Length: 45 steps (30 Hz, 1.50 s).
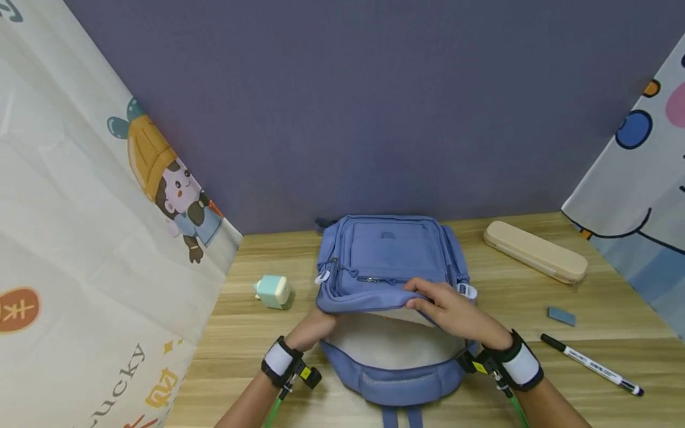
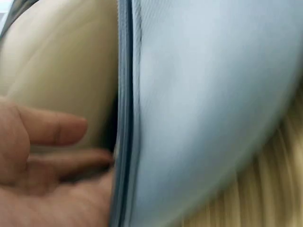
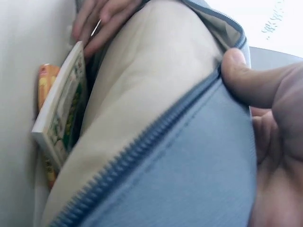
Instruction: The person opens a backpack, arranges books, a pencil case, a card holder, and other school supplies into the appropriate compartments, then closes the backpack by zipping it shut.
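Note:
A blue backpack (image 1: 396, 249) lies on the table with its main compartment unzipped, showing a beige lining (image 3: 147, 71). My right hand (image 1: 452, 312) pinches the raised edge of the opening between thumb and fingers. Reaching inside at the left end of the opening, my left hand (image 1: 316, 327) is partly hidden by the bag in the head view; its fingers look extended against the lining in the left wrist view. Inside the bag, the right wrist view shows a book (image 3: 66, 109) and an orange item (image 3: 47, 80) beside it, near the left hand's fingers (image 3: 109, 19).
A mint and cream small object (image 1: 274, 291) stands left of the backpack. To its right lie a beige case (image 1: 535, 251), a small blue-grey block (image 1: 561, 315) and a black-capped white marker (image 1: 591, 364). Behind the wooden table (image 1: 225, 351) rises a dark panel.

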{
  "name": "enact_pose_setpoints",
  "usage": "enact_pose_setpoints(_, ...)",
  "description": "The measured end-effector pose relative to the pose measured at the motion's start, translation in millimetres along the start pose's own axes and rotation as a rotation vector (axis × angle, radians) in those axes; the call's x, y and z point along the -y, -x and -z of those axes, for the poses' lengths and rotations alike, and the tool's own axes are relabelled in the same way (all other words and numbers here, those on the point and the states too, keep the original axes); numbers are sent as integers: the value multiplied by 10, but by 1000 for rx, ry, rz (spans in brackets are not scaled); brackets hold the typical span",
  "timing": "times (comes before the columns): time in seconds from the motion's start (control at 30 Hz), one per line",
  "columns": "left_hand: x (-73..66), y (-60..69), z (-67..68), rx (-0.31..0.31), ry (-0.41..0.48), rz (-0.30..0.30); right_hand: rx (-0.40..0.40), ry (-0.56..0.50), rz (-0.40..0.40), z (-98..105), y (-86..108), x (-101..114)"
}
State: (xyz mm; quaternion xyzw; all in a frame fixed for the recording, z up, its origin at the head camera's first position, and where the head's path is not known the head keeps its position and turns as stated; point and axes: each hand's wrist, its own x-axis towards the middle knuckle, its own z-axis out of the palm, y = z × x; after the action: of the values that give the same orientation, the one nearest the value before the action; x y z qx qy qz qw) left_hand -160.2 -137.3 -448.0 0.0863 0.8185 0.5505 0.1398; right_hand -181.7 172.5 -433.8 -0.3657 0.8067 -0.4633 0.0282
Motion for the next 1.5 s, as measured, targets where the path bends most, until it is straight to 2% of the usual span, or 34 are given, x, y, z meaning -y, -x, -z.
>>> enact_pose_setpoints(0.13, 297, -58, 219, 113, 60, 46, 62, 2, 1, -34, 46, -51)
enact_pose_setpoints(0.23, 377, -76, 388, 137, 78, 69, 94, 15, 12, -56, 94, -94)
enact_pose_setpoints(0.37, 315, -80, 534, 96, 26, 73, 189, -9, 30, -78, 170, -128)
enact_pose_setpoints(0.43, 255, -111, 559, 44, -71, 50, 251, -41, 41, -77, 212, -143)
enact_pose_setpoints(0.5, 188, -173, 557, -26, -243, -23, 292, -79, 37, -40, 262, -161)
enact_pose_setpoints(0.57, 102, -257, 520, -103, -443, -124, 259, -79, 37, 31, 310, -192)
enact_pose_setpoints(0.6, 50, -301, 488, -135, -531, -175, 213, -71, 29, 81, 331, -212)
enact_pose_setpoints(0.67, -52, -384, 406, -156, -659, -274, 51, -11, 0, 193, 358, -271)
enact_pose_setpoints(0.7, -98, -428, 354, -139, -696, -322, -56, 52, -24, 248, 367, -311)
enact_pose_setpoints(0.77, -172, -525, 232, -58, -745, -389, -260, 189, -113, 345, 379, -414)
enact_pose_setpoints(0.8, -199, -572, 167, -10, -776, -413, -334, 250, -170, 385, 381, -473)
enact_pose_setpoints(0.87, -209, -677, 29, 76, -866, -452, -403, 331, -300, 436, 396, -603)
enact_pose_setpoints(0.93, -201, -771, -100, 155, -959, -462, -378, 346, -400, 457, 416, -736)
enact_pose_setpoints(1.0, -183, -841, -207, 214, -1032, -433, -322, 329, -466, 451, 443, -854)
enact_pose_setpoints(1.07, -155, -888, -277, 264, -1071, -385, -286, 289, -499, 426, 470, -945)
enact_pose_setpoints(1.2, -112, -910, -328, 331, -1088, -296, -280, 204, -519, 404, 509, -1075)
enact_pose_setpoints(1.27, -82, -918, -343, 334, -1097, -280, -274, 127, -541, 426, 519, -1118)
enact_pose_setpoints(1.5, -75, -900, -384, 298, -1132, -279, -215, -124, -637, 518, 557, -1163)
